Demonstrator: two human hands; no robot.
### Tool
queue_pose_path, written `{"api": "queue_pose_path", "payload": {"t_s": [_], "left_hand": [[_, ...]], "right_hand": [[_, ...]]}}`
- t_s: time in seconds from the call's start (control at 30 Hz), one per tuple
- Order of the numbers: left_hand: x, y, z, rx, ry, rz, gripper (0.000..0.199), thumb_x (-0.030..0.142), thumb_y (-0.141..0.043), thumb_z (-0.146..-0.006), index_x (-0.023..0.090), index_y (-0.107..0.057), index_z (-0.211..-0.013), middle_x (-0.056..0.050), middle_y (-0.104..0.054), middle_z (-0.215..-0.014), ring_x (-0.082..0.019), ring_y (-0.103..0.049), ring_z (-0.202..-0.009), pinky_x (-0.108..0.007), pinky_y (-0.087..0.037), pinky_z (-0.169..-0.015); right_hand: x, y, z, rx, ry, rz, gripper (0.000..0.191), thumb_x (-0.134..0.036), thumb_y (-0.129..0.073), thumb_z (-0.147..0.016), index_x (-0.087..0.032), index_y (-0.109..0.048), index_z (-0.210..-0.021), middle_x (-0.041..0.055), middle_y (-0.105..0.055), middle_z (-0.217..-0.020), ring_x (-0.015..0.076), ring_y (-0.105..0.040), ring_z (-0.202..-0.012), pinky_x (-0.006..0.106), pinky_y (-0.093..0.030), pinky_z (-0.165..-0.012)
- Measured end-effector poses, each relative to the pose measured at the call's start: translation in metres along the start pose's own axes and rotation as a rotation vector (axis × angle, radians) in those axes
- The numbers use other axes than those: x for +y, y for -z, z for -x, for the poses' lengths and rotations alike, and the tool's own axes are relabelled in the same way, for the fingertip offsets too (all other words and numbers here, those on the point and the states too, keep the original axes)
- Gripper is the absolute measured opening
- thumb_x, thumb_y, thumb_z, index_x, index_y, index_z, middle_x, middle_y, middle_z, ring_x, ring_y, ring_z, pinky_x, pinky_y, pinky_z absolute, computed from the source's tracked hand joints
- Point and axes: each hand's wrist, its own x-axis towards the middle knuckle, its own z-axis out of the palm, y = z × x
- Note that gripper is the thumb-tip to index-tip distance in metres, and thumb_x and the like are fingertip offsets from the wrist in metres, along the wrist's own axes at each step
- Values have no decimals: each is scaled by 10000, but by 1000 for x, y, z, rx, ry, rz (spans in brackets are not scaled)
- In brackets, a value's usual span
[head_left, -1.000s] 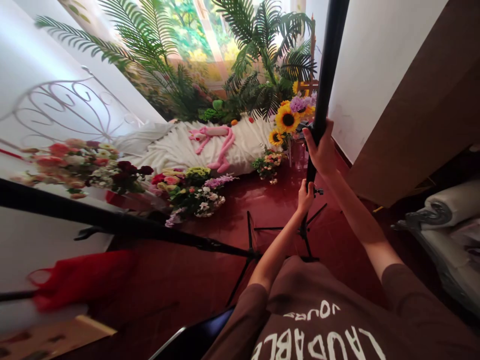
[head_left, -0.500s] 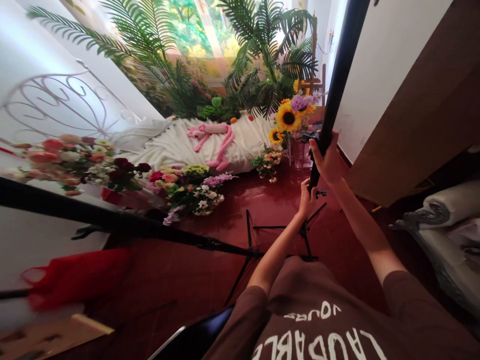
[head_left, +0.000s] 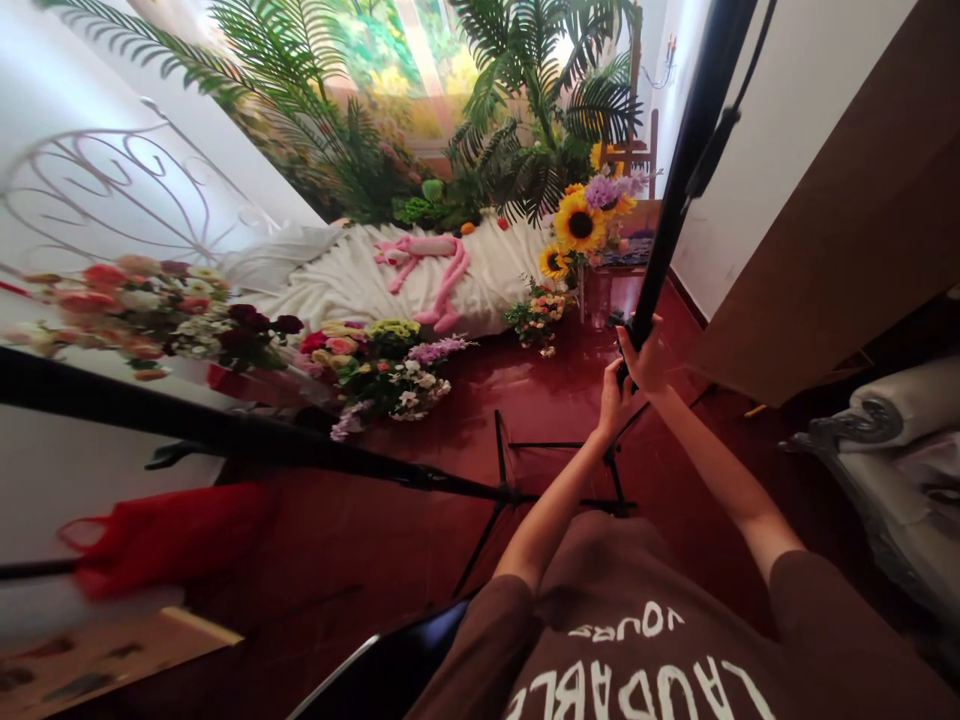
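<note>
A black stand (head_left: 669,215) rises at a slant from its thin-legged base on the red floor, right of centre. My right hand (head_left: 643,355) is wrapped round its pole just under a dark clamp. Lower and to the left, my left hand (head_left: 615,398) is closed round the same pole, close against my right hand. A black cable hangs beside the upper part of the pole. The fingers on the far side of the pole are partly hidden.
A second black stand (head_left: 315,450) crosses the left side. Beyond lie flowers (head_left: 390,375), sunflowers (head_left: 579,225) and a pink plush toy (head_left: 427,255) on white cloth (head_left: 337,285). A red bag (head_left: 165,535) hangs lower left; a pale sofa (head_left: 892,420) stands right.
My right hand has moved down along with the clamp and upper pole, closer to my left hand. The cable beside the pole has come into view.
</note>
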Motion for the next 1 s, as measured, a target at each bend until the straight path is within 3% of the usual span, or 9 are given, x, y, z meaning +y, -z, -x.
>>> {"api": "queue_pose_path", "payload": {"t_s": [0.23, 0.5, 0.77, 1.0], "left_hand": [[-6, 2, 0, -14, -22, -37, 396, 360, -440, -931, 182, -400, -1282, -149, -526, -1246, -208, -523, -1167, -426, -399, -1044], [5, 9, -1, -37, -13, -64, 407, 396, -441, -937, 182, -414, -1281, -151, -549, -1216, -204, -561, -1105, -402, -452, -982], [-1, 9, 0, -52, 29, -90, 423, 414, -459, -934, 204, -402, -1298, -121, -594, -1145, -173, -615, -978, -349, -495, -881], [2, 9, 0, -39, 28, -75, 418, 429, -466, -930, 193, -411, -1271, -116, -609, -1105, -159, -632, -945, -325, -505, -854]], "right_hand": [[13, -5, 12, -64, -41, 15, 605, -626, -377, -905, -198, -370, -1332, 126, -668, -1053, 230, -681, -809, 353, -535, -681], [20, 31, 26, -302, 40, -125, 517, -468, -480, -917, -236, -359, -1363, 112, -637, -1180, 220, -666, -984, 380, -556, -824], [59, 56, 70, -321, 24, -12, 347, -363, -488, -919, -195, -516, -1221, 134, -617, -1189, 232, -599, -1102, 441, -476, -984], [74, 52, 71, -293, -38, -32, 357, -461, -454, -929, -195, -550, -1147, 136, -634, -1160, 234, -624, -1038, 428, -500, -929]]}}
